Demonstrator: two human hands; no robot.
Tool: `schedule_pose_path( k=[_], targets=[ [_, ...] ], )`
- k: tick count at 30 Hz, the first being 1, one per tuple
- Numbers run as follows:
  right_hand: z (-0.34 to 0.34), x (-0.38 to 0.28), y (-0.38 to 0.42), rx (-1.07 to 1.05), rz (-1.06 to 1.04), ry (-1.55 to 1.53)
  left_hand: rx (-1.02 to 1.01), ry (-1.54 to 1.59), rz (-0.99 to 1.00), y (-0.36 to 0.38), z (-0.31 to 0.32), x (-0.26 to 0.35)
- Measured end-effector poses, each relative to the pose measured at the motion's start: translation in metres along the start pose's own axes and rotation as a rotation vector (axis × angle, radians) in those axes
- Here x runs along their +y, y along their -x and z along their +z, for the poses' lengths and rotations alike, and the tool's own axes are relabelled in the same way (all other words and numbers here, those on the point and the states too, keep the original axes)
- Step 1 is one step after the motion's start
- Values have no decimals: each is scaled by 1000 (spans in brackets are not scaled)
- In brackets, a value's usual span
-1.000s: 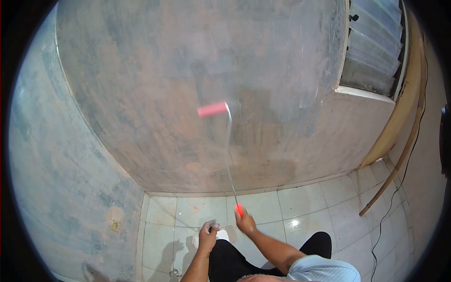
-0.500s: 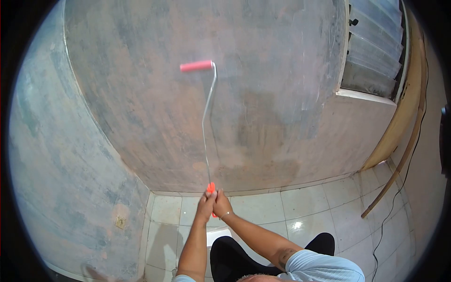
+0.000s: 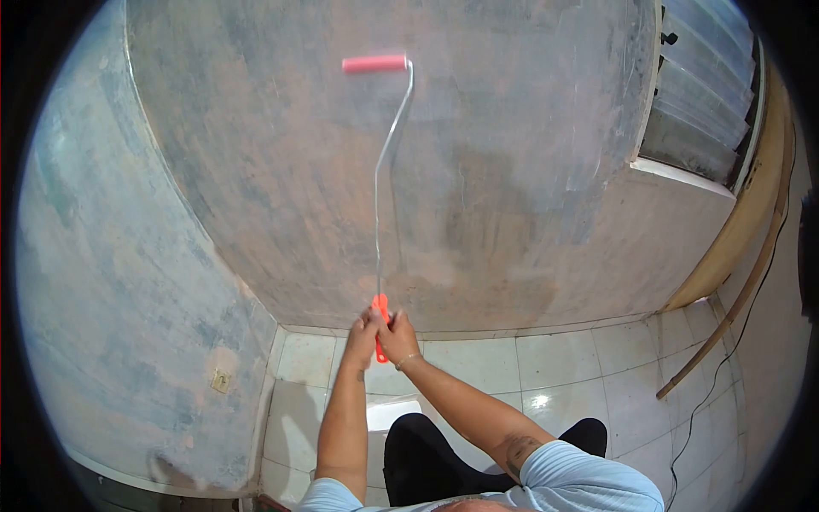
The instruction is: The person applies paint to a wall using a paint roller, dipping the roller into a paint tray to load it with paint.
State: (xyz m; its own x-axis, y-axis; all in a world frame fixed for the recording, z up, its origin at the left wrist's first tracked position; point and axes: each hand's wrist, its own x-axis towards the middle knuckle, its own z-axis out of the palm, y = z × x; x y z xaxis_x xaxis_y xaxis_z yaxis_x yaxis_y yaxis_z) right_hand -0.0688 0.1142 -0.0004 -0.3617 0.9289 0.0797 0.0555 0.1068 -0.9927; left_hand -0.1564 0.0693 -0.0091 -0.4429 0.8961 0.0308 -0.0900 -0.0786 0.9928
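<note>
Both hands grip the orange handle of a long paint roller (image 3: 375, 64), one on each side. My left hand (image 3: 364, 331) is closed around the handle from the left, and my right hand (image 3: 398, 335) from the right. From the handle, a thin bent metal rod runs up to the pink roller sleeve, slightly blurred, which lies level at the upper part of the patchy grey wall (image 3: 307, 196). A darker, damp-looking patch (image 3: 490, 205) shows on the wall to the right of the rod.
A louvred glass window (image 3: 695, 94) is at the upper right. A wooden pole (image 3: 725, 324) and a black cable (image 3: 708, 388) lean or hang at the right. A white tray-like object (image 3: 392, 415) lies on the tiled floor (image 3: 473, 367) by my legs. A socket (image 3: 221, 381) sits on the left wall.
The paint roller has moved up the wall and slightly right. Both hands have risen with the handle, still holding it.
</note>
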Motion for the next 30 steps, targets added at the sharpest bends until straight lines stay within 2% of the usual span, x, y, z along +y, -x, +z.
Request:
schedule_pose_path(
  k=[2, 3, 4, 7, 9, 11, 13, 15, 16, 18, 19, 20, 21, 22, 23, 24, 25, 27, 28, 29, 30],
  targets=[
    [-5, 46, 16, -92, 114, 170, -6, 55, -103, 14, -5, -47],
    [-5, 88, 27, -129, 146, 268, -25, -55, -84, 23, -15, -93],
    [-8, 112, 46, -140, 190, 300, 48, 13, -131, 41, -11, -128],
    [-18, 142, 92, -155, 325, 305, 59, 71, -276, 90, 1, -155],
    [-24, 130, 86, -257, 295, 378, 166, 15, -209, 88, 15, -124],
    [-22, 117, 71, -343, 0, -8, 236, 119, -74, 56, 12, -85],
    [-33, 79, 60, -430, 90, 17, 170, -27, 1, 15, -8, -52],
    [-54, 54, 60, -367, 93, 85, 113, 18, -11, -1, -4, -6],
    [-63, 65, 66, -369, 101, 92, 115, 26, -19, 2, -10, -23],
    [-86, 104, 72, -314, 160, 188, 187, -306, -24, 15, -21, -82],
    [-100, 138, 79, -296, 200, 210, 196, -362, -114, 41, -25, -112],
    [-116, 177, 96, -277, 249, 228, 225, -516, -153, 66, -46, -182],
    [-134, 208, 113, -265, 308, 285, 292, -462, -271, 105, -48, -213],
    [-153, 230, 130, -253, 370, 345, 270, -326, -404, 141, -63, -255],
    [-171, 236, 146, -247, 457, 365, 309, -328, -340, 165, -70, -270],
    [-183, 237, 155, -241, 544, 382, 310, -339, -531, 175, -68, -232],
    [-190, 236, 149, -235, 543, 385, 358, -520, -263, 166, -77, -244],
    [-198, 237, 144, -234, 533, 438, 385, -569, -210, 132, -71, -180],
    [-194, 227, 132, -211, 493, 419, 425, -432, -126, 103, -62, -143],
    [-189, 216, 115, -213, 478, 423, 418, -547, 11, 75, -57, -100],
    [-182, 201, 101, -230, 406, 401, 376, -515, -25, 48, -55, -63]
  ],
)
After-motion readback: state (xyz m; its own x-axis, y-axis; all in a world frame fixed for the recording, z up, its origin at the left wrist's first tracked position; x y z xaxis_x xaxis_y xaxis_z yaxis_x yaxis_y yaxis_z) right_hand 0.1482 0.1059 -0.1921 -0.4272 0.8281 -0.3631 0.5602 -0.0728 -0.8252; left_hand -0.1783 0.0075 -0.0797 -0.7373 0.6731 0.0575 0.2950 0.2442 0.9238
